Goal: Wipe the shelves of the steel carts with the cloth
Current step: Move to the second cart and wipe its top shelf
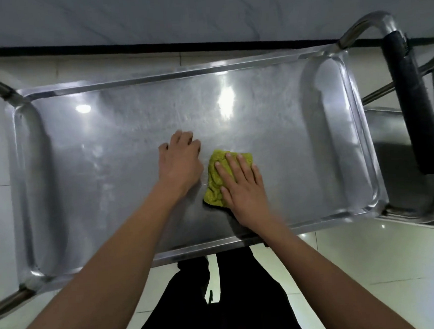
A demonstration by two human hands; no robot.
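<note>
- My right hand (pixel 243 185) lies flat, fingers (pixel 232 164) straight, pressing the yellow-green cloth (pixel 215 179) onto the cart's top shelf (pixel 95 172), near its front edge.
- My left hand (pixel 181 160) rests just beside it, fingers curled, holding nothing.

I am seeing soft overhead light glaring in two white patches on the dull stainless steel cart shelf (pixel 273 145), one at eleven o'clock and a brighter one at one o'clock. The wide lens is bowing the shelf's rims at the frame edges. Everything is looking slightly soft, and the black-wrapped cart handle (pixel 414 99) at three o'clock is smearing.
</note>
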